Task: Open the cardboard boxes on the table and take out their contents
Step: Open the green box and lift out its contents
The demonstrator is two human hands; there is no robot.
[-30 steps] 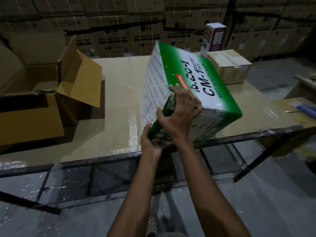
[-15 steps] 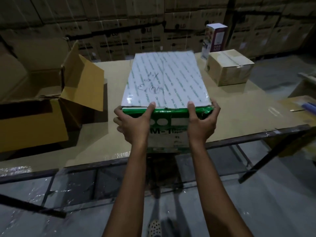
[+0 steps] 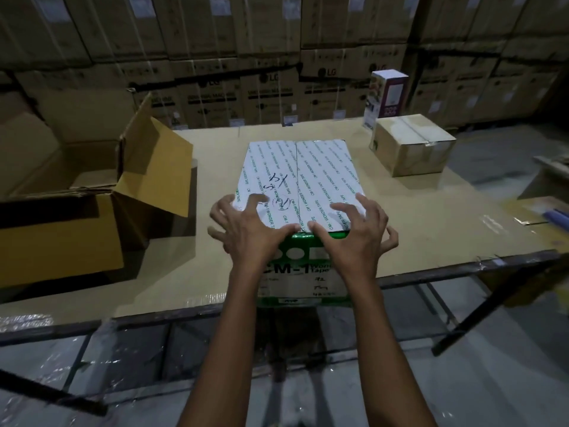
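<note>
Two hands: left hand and right hand spread, grasping nothing, bent fingertips resting on the box top.
Green-and-white box: under both hands, near worktop edge, seam looks sealed.
Brown box: left of the hands, flaps open.
Small box: beyond the right hand, taped, unopened.

The green-and-white carton is smooth printed cardboard, its white top covered in printed tape with a slight sheen. The table top looks like matt brown cardboard sheeting, with crinkled glossy plastic film along its near edge, on a dark, dull metal frame. The open corrugated box is plain matt brown card. The small brown box is matt card too, under a strip of shiny clear tape.
</note>
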